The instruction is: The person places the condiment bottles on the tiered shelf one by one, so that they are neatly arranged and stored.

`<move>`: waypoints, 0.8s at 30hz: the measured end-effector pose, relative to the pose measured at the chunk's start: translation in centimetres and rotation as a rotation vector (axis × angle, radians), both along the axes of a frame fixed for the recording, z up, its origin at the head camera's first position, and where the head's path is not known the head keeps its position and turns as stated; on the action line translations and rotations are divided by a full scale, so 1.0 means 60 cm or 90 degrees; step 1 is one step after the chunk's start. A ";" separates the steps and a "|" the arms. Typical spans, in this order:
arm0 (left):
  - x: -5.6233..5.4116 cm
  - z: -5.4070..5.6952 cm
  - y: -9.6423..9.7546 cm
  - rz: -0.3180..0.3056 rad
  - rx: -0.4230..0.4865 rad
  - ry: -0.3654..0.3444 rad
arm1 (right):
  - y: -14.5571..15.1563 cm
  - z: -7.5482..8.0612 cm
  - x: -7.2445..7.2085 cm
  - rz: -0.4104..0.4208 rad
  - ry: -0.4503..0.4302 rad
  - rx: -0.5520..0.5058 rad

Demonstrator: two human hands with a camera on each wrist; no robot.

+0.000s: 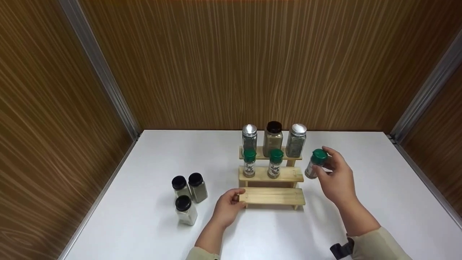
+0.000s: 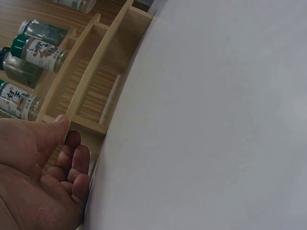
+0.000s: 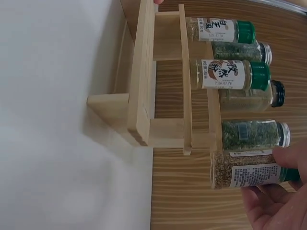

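Observation:
A three-step wooden rack [image 1: 272,196] stands on the white table. My left hand [image 1: 228,208] pinches the left end of its lowest step between thumb and fingers. To the right of the rack my right hand [image 1: 337,180] holds a green-capped spice jar [image 1: 313,166] near its cap, upright and off the rack; brown grains show in this jar [image 3: 244,170] in the right wrist view. On the middle step stand two more green-capped jars, one at left [image 1: 249,164] and one at centre [image 1: 275,164]. The top step bears two silver-capped jars [image 1: 296,141] with a black-capped jar [image 1: 273,140] between them.
Left of the rack, three black-capped jars stand close together on the table: a white-filled one [image 1: 186,211] in front and two darker ones [image 1: 198,187] behind. Wood-patterned panels [image 1: 231,65] enclose the table at the back and both sides.

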State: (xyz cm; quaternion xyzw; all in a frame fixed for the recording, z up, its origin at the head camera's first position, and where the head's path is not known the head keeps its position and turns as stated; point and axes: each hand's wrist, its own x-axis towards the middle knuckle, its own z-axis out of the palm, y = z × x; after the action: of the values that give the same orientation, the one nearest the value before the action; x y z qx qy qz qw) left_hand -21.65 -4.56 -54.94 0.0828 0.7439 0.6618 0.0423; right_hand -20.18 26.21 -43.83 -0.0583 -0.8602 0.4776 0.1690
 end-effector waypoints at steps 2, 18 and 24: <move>-0.001 -0.001 0.000 -0.001 -0.001 0.002 | -0.006 0.000 -0.005 0.010 0.004 0.002; -0.005 -0.012 -0.001 0.004 0.003 0.016 | -0.043 -0.015 -0.040 0.042 0.013 0.013; -0.005 -0.011 -0.001 0.006 0.004 0.020 | -0.050 -0.021 -0.045 0.039 0.014 0.022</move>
State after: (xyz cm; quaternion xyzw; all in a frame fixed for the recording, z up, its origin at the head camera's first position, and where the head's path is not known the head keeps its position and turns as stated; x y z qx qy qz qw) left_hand -21.96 -4.61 -55.61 0.0899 0.7427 0.6630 0.0276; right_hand -22.91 23.20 -45.10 -0.0237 -0.8677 0.4684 0.1649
